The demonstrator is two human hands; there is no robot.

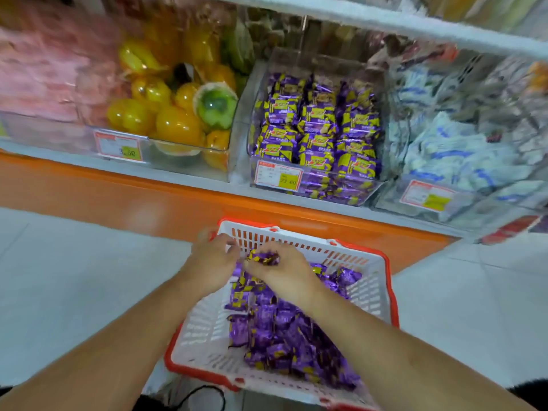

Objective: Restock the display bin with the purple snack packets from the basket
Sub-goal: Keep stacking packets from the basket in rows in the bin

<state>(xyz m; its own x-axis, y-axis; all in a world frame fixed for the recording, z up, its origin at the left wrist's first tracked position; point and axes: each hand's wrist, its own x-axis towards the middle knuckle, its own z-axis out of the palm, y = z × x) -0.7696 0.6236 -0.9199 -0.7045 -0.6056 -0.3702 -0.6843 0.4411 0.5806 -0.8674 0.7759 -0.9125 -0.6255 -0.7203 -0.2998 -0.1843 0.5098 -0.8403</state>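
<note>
both the left hand [212, 262] and right hand [284, 271] pinch purple snack packets [262, 258] over the basket [382, 295]. the display bin [314, 179] lies at twelve o'clock, nearer the right hand.

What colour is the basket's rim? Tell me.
Red-orange rim on a white basket, seen in the head view.

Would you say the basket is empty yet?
No. The basket still holds many purple packets across its bottom.
</note>
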